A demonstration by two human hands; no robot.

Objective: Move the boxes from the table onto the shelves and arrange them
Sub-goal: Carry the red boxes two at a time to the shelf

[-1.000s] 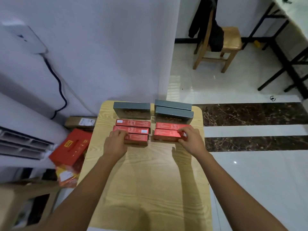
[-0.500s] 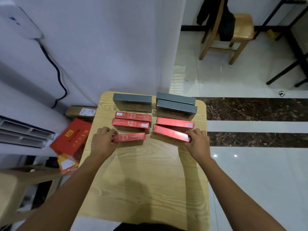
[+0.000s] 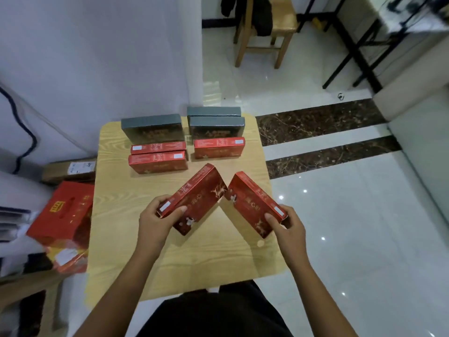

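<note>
My left hand (image 3: 156, 221) grips the near end of a red box (image 3: 198, 195), lifted and angled above the wooden table (image 3: 116, 215). A second red box (image 3: 252, 203), tilted the other way, is held at its near end by my right hand (image 3: 288, 229). The far corners of the two boxes nearly meet. Two red boxes (image 3: 158, 158) stand on the table's left side and one red box (image 3: 219, 148) on its right. Behind them stand three grey boxes: one at the left (image 3: 151, 126), two at the right (image 3: 217, 124). No shelf is in view.
A red carton with a handle (image 3: 63, 215) and a brown parcel (image 3: 70, 170) lie on the floor left of the table. A white wall (image 3: 97, 57) rises behind it. A wooden stool (image 3: 274, 27) and black table legs (image 3: 352, 52) stand farther off on the tiled floor.
Both hands have lifted their red boxes off the table and drawn them toward me, turning them so the broad faces show. The camera has tilted down and nearer.
</note>
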